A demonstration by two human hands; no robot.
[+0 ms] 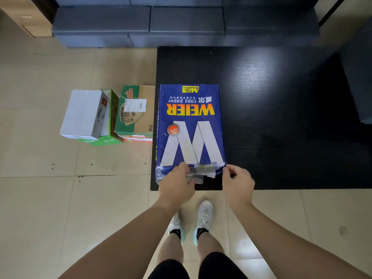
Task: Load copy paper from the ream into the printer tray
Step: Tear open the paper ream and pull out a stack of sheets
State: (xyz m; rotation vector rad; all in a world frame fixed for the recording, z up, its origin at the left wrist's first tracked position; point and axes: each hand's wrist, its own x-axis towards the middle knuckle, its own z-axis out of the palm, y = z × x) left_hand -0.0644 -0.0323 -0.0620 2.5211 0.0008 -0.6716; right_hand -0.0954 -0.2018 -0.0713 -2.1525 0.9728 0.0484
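A blue ream of copy paper point(190, 125) lies flat at the near left corner of a black table point(281, 117), its printed top upside down to me. The wrapper at the ream's near end is torn and crumpled, with white flaps showing. My left hand point(177, 184) pinches the torn wrapper at the near end's left side. My right hand point(237, 182) pinches the wrapper at the near right corner. No printer or printer tray is in view.
On the tiled floor left of the table stand a white box point(84, 113) on a green carton and a green-and-brown cardboard carton point(135, 111). Dark grey boxes point(181, 23) are stacked behind the table. My feet in white shoes point(203, 218) stand at the table's near edge.
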